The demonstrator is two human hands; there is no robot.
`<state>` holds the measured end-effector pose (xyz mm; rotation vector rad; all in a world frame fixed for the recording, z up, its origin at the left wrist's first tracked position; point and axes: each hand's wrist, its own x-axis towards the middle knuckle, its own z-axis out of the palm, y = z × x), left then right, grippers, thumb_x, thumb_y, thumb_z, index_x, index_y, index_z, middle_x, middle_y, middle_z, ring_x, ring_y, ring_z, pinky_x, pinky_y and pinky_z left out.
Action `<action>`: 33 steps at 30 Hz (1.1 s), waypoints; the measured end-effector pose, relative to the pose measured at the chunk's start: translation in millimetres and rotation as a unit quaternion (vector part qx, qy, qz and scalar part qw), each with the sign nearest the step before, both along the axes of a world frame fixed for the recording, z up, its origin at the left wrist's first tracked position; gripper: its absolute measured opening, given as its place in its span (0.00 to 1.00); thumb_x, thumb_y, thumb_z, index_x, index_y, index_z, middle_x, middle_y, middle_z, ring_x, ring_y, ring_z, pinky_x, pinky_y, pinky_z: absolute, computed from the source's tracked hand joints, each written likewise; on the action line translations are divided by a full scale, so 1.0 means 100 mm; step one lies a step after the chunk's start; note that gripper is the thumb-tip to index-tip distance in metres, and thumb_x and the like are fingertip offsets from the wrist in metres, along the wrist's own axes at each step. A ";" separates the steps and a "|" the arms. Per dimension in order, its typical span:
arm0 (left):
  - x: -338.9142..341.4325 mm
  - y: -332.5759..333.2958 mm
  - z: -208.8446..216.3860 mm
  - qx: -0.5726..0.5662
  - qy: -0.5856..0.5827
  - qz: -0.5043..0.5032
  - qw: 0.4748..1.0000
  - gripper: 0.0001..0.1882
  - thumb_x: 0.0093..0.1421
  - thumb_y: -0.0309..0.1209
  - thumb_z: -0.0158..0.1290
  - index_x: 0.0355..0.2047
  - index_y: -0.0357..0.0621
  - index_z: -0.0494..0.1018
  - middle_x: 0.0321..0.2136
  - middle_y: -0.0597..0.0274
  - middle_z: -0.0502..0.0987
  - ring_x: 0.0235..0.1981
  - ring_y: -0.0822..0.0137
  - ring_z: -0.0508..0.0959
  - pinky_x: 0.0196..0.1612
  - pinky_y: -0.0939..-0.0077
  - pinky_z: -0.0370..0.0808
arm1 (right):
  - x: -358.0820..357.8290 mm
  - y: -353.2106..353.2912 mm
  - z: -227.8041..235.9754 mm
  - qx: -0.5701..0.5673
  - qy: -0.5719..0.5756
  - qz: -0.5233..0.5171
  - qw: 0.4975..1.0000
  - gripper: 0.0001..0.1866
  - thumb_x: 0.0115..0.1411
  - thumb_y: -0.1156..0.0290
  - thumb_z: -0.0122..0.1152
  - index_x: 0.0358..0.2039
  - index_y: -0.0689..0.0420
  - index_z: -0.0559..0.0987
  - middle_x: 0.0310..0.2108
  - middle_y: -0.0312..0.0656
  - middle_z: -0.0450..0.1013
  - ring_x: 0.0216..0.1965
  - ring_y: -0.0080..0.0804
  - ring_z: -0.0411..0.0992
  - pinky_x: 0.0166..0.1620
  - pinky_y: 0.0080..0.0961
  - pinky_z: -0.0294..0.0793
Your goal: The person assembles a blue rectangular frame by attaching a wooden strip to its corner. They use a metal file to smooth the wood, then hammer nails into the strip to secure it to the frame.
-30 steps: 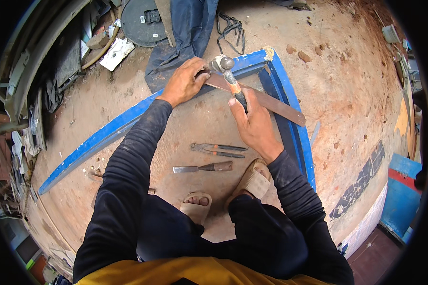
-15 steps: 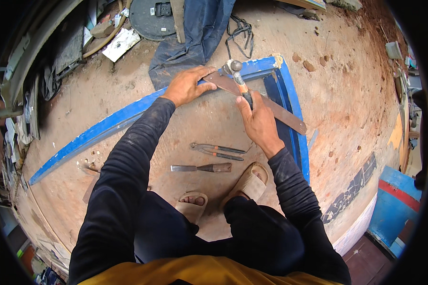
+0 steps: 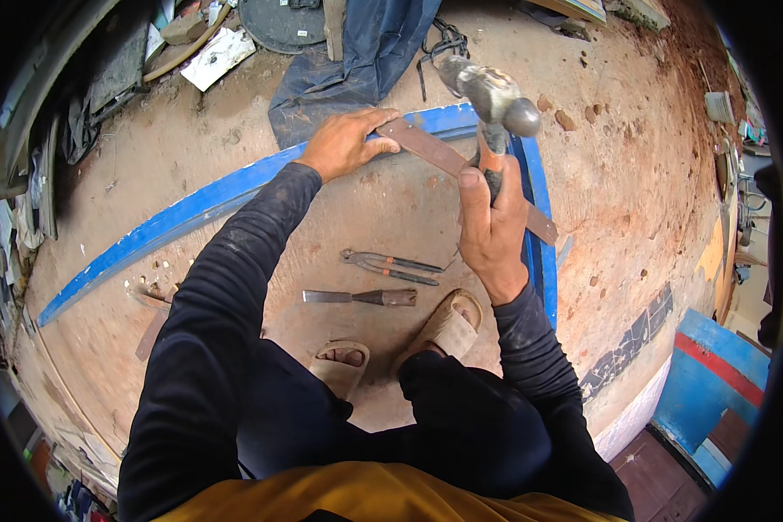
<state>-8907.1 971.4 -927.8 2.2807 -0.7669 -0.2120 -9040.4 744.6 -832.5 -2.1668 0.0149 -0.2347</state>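
My right hand (image 3: 496, 235) grips a ball-peen hammer (image 3: 492, 94) by its dark handle with an orange band. The hammer head is raised above the corner of a blue-painted wooden frame (image 3: 196, 198). A flat brown wooden strip (image 3: 428, 150) lies diagonally across that corner, from the long curved rail to the shorter right-hand rail. My left hand (image 3: 344, 146) pinches the strip's far left end against the curved rail, thumb below and fingers on top. The middle of the strip is partly hidden behind my right hand and the hammer.
On the ground before my sandals lie pincers (image 3: 393, 266) and a chisel (image 3: 361, 297). Another tool (image 3: 152, 322) is partly covered by my left sleeve. Dark cloth (image 3: 317, 96) lies beyond the frame, scrap is piled at the far left, and a blue panel (image 3: 713, 374) stands at the right.
The hammer has risen toward me and to the right, its head now looking larger. My left hand keeps its hold on the strip's end. The whole view has shifted slightly.
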 end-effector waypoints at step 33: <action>0.03 0.03 -0.01 0.026 0.041 0.045 0.998 0.41 0.63 0.59 0.64 0.68 0.50 0.67 0.43 0.39 0.85 0.46 0.37 0.84 0.50 0.46 0.79 | 0.22 -0.11 0.07 -0.186 0.180 0.051 0.965 0.28 0.75 0.47 0.57 0.47 0.66 0.76 0.26 0.61 0.77 0.28 0.62 0.78 0.36 0.52 0.74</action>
